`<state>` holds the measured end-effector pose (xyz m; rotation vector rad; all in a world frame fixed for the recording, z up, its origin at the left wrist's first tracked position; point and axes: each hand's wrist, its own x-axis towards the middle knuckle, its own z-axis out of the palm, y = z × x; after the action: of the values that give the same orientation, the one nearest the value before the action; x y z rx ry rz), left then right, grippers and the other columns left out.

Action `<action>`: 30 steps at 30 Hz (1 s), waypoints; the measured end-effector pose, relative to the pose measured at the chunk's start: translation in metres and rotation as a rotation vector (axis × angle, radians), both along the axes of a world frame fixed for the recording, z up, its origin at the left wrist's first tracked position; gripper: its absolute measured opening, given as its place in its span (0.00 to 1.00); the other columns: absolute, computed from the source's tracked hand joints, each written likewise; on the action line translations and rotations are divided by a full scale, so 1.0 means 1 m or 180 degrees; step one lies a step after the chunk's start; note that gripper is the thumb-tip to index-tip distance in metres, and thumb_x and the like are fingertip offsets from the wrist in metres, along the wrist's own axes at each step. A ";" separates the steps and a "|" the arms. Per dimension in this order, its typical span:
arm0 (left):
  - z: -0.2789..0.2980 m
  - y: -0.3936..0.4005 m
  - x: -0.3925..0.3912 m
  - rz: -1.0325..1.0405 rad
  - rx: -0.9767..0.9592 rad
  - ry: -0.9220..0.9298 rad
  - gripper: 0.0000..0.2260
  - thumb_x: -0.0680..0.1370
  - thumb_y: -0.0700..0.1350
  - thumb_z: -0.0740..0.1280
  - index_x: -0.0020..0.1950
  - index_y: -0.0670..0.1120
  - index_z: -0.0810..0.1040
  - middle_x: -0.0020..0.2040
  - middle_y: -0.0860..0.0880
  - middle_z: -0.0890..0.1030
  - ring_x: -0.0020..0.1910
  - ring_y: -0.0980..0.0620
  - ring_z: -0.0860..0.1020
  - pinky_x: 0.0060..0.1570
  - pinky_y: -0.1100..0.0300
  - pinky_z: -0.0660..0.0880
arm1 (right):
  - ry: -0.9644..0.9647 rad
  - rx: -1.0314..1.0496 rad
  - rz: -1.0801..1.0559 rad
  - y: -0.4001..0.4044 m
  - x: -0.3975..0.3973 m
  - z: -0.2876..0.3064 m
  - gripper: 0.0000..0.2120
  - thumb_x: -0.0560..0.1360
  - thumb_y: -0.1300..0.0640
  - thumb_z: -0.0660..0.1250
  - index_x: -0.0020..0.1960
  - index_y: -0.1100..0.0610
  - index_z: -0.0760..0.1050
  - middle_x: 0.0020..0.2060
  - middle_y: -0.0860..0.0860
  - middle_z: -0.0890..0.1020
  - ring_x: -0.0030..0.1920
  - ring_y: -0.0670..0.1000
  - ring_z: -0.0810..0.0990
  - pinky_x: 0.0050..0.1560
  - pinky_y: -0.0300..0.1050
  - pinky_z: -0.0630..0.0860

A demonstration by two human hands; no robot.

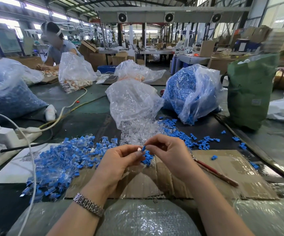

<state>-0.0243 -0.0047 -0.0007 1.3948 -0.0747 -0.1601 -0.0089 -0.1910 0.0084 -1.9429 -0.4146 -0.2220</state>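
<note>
Pinching 1 clear connector (139,149) in the left hand (119,160), 1 blue cap (143,148) in the right hand (170,150), touching, near centre over the cardboard (223,167). Mating step; next, likely, aligning and pressing home.

Daylit truss roof (73,3) over distant workbenches (156,52)

clear piece (139,149) in left hand (119,160) indistinct

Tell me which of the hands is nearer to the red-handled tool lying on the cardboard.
Right. The right hand, pinching a blue piece, is just left of the red-handled tool; the left hand, pinching a clear piece, is farther left.
</note>
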 end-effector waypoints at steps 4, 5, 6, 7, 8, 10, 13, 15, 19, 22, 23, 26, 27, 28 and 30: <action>-0.003 0.000 0.003 -0.0010 -0.0228 0.0031 0.10 0.69 0.40 0.74 0.50 0.43 0.87 0.50 0.39 0.87 0.50 0.44 0.86 0.46 0.59 0.84 | -0.0033 -0.0089 -0.0022 0.000 -0.002 0.001 0.05 0.76 0.60 0.73 0.48 0.50 0.84 0.40 0.45 0.85 0.42 0.45 0.83 0.50 0.43 0.81; -0.004 0.000 0.004 0.0011 -0.0278 0.0027 0.11 0.69 0.40 0.74 0.51 0.41 0.87 0.50 0.39 0.87 0.50 0.44 0.86 0.46 0.59 0.84 | -0.0043 -0.0117 -0.0026 0.000 -0.002 0.001 0.05 0.76 0.60 0.73 0.47 0.50 0.83 0.39 0.45 0.85 0.41 0.44 0.82 0.49 0.42 0.81; -0.005 0.000 0.004 0.0023 -0.0321 0.0022 0.12 0.69 0.40 0.74 0.51 0.41 0.87 0.50 0.38 0.87 0.49 0.44 0.86 0.45 0.60 0.83 | -0.0066 -0.0153 -0.0029 0.000 -0.001 0.001 0.06 0.76 0.60 0.73 0.47 0.49 0.83 0.39 0.44 0.85 0.40 0.43 0.82 0.47 0.40 0.80; -0.006 0.000 0.005 0.0022 -0.0338 0.0008 0.12 0.69 0.40 0.74 0.51 0.41 0.87 0.50 0.38 0.87 0.49 0.44 0.86 0.45 0.60 0.83 | -0.0104 -0.0195 -0.0032 0.000 -0.001 0.000 0.06 0.76 0.60 0.73 0.46 0.49 0.83 0.38 0.43 0.84 0.39 0.42 0.81 0.44 0.38 0.79; -0.007 0.000 0.005 0.0013 -0.0337 -0.0009 0.11 0.69 0.39 0.74 0.51 0.42 0.87 0.50 0.38 0.86 0.50 0.44 0.86 0.46 0.60 0.83 | -0.0151 -0.0239 -0.0040 0.001 -0.001 -0.001 0.06 0.76 0.60 0.73 0.46 0.48 0.83 0.38 0.42 0.83 0.38 0.42 0.80 0.43 0.36 0.77; -0.008 0.000 0.006 0.0004 -0.0349 -0.0040 0.10 0.70 0.39 0.74 0.50 0.43 0.87 0.51 0.38 0.86 0.50 0.43 0.86 0.46 0.61 0.83 | -0.0254 -0.0324 -0.0061 0.004 -0.001 -0.003 0.06 0.76 0.59 0.74 0.45 0.49 0.83 0.37 0.40 0.82 0.38 0.41 0.79 0.42 0.35 0.75; -0.009 0.001 0.007 -0.0007 -0.0404 -0.0040 0.11 0.69 0.39 0.74 0.51 0.43 0.87 0.50 0.38 0.86 0.49 0.44 0.86 0.45 0.62 0.82 | -0.0310 -0.0446 -0.0037 0.004 -0.002 -0.003 0.04 0.75 0.57 0.74 0.46 0.48 0.83 0.38 0.41 0.82 0.38 0.43 0.79 0.42 0.37 0.77; -0.009 0.002 0.008 -0.0021 -0.0373 -0.0032 0.10 0.70 0.38 0.74 0.51 0.42 0.87 0.51 0.38 0.86 0.51 0.43 0.86 0.46 0.62 0.82 | -0.0172 -0.0307 -0.0066 0.002 -0.003 0.001 0.03 0.75 0.54 0.75 0.48 0.47 0.82 0.39 0.42 0.82 0.37 0.41 0.78 0.40 0.36 0.76; -0.010 0.004 0.009 -0.0016 -0.0460 0.0107 0.10 0.70 0.38 0.74 0.50 0.43 0.87 0.51 0.37 0.86 0.50 0.43 0.86 0.43 0.58 0.83 | 0.0168 -0.1050 -0.0946 -0.016 -0.003 0.016 0.14 0.75 0.42 0.72 0.55 0.48 0.78 0.48 0.44 0.80 0.48 0.44 0.78 0.50 0.41 0.76; -0.012 0.005 0.011 0.0005 -0.0516 0.0069 0.10 0.69 0.38 0.74 0.50 0.42 0.87 0.50 0.36 0.86 0.48 0.44 0.86 0.45 0.58 0.83 | 0.0939 -0.3005 -0.1774 -0.038 -0.014 0.018 0.30 0.73 0.33 0.68 0.64 0.54 0.72 0.62 0.54 0.73 0.64 0.56 0.70 0.64 0.53 0.70; -0.012 0.006 0.012 0.0014 -0.0502 0.0039 0.10 0.69 0.38 0.75 0.50 0.42 0.87 0.50 0.36 0.86 0.48 0.44 0.86 0.46 0.58 0.83 | 0.1214 -0.3294 -0.1872 -0.043 -0.019 0.015 0.33 0.72 0.32 0.69 0.65 0.55 0.72 0.64 0.56 0.72 0.65 0.58 0.69 0.65 0.54 0.70; -0.013 0.005 0.012 0.0020 -0.0469 -0.0016 0.10 0.69 0.38 0.75 0.50 0.42 0.87 0.50 0.37 0.86 0.49 0.44 0.86 0.48 0.59 0.83 | 0.1568 -0.3460 -0.1752 -0.052 -0.029 0.011 0.28 0.74 0.34 0.68 0.62 0.54 0.74 0.61 0.55 0.76 0.62 0.58 0.73 0.63 0.56 0.73; -0.013 0.005 0.011 0.0020 -0.0454 -0.0022 0.10 0.69 0.39 0.75 0.50 0.42 0.87 0.50 0.37 0.86 0.49 0.44 0.86 0.47 0.59 0.82 | 0.1519 -0.3472 -0.1716 -0.051 -0.031 0.012 0.23 0.76 0.36 0.67 0.60 0.53 0.75 0.58 0.54 0.77 0.59 0.56 0.75 0.59 0.53 0.74; -0.013 0.004 0.011 0.0025 -0.0443 -0.0025 0.10 0.69 0.39 0.75 0.50 0.43 0.87 0.50 0.37 0.86 0.49 0.44 0.86 0.47 0.60 0.82 | 0.1437 -0.3472 -0.1697 -0.050 -0.033 0.015 0.18 0.77 0.40 0.66 0.57 0.53 0.75 0.55 0.53 0.77 0.54 0.55 0.76 0.54 0.50 0.75; -0.012 0.005 0.010 0.0035 -0.0477 0.0001 0.10 0.69 0.39 0.75 0.50 0.43 0.87 0.50 0.37 0.86 0.48 0.45 0.86 0.44 0.60 0.82 | 0.1307 -0.3336 -0.1654 -0.047 -0.034 0.018 0.11 0.78 0.45 0.64 0.50 0.54 0.75 0.47 0.51 0.76 0.46 0.53 0.77 0.44 0.47 0.72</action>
<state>-0.0145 0.0001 -0.0126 1.2454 -0.0773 -0.1424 -0.0426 -0.2381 0.0267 -3.0204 0.3510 0.1076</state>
